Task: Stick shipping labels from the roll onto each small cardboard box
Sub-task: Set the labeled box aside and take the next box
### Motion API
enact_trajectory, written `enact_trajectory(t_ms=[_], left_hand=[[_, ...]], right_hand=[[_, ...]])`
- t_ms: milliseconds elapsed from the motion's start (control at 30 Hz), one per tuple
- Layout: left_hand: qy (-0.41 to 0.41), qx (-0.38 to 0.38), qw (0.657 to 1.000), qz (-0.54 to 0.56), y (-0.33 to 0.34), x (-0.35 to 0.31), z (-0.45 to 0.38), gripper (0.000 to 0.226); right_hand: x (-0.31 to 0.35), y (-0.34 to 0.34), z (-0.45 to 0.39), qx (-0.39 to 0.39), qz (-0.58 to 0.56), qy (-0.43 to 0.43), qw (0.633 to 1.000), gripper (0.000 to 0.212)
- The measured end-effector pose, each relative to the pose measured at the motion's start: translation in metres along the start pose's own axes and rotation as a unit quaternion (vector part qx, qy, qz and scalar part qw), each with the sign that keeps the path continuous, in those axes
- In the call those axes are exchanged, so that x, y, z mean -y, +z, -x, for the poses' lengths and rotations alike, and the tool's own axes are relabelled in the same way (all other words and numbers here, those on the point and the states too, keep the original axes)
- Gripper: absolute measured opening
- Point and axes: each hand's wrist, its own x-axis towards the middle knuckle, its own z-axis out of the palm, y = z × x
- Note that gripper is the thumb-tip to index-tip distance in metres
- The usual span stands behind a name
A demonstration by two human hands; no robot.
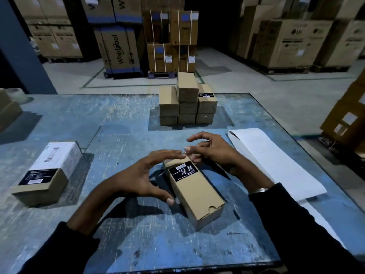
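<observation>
A small cardboard box (195, 192) with a black printed sticker on its far end lies at the middle of the blue table (122, 123). My left hand (144, 178) arches over the box's far left part, thumb against its left side, fingers fairly straight above its far end. My right hand (213, 151) is at the box's far right corner with fingers loosely bent, some fingertips touching the box and the index finger raised; it holds nothing I can see. A long white strip of label paper (276, 165) lies flat to the right. A box with a white barcode label (51, 171) sits at the left.
A stack of several small cardboard boxes (187, 103) stands at the table's far middle. Another carton (7, 111) sits at the far left edge. Beyond the table are pallets of large appliance cartons (118, 50) on the warehouse floor.
</observation>
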Motion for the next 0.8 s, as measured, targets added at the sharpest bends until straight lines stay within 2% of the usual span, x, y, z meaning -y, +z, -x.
enact_trajectory(t_ms=[67, 300, 367, 400, 467, 533, 733, 800], left_hand=[[0.005, -0.005, 0.999, -0.034, 0.01, 0.003, -0.005, 0.105], [0.028, -0.105, 0.974, -0.2, 0.007, 0.004, -0.004, 0.081], [0.024, -0.131, 0.963, -0.233, 0.004, 0.006, -0.002, 0.078], [0.009, -0.134, 0.96, -0.246, 0.002, 0.007, -0.001, 0.08], [-0.023, -0.141, 0.951, -0.273, 0.002, 0.01, 0.0, 0.083], [-0.034, -0.153, 0.945, -0.287, 0.005, 0.012, 0.0, 0.083], [-0.039, -0.164, 0.938, -0.303, 0.004, 0.007, 0.001, 0.087], [-0.019, -0.184, 0.927, -0.326, 0.003, 0.006, 0.003, 0.089]], right_hand=[[0.005, -0.009, 0.002, 0.009, -0.032, 0.007, 0.999, 0.034], [0.009, -0.038, 0.004, -0.004, 0.054, 0.03, 0.998, 0.031], [0.009, -0.042, 0.006, 0.044, 0.108, 0.032, 0.993, 0.037], [0.01, -0.044, 0.008, 0.091, 0.155, 0.028, 0.983, 0.041], [0.01, -0.043, 0.012, 0.198, 0.251, 0.02, 0.947, 0.053], [0.009, -0.042, 0.015, 0.239, 0.303, 0.022, 0.922, 0.066], [0.017, -0.03, 0.032, 0.193, 0.333, 0.01, 0.923, 0.073], [0.016, -0.033, 0.048, 0.135, 0.361, -0.017, 0.922, 0.08]])
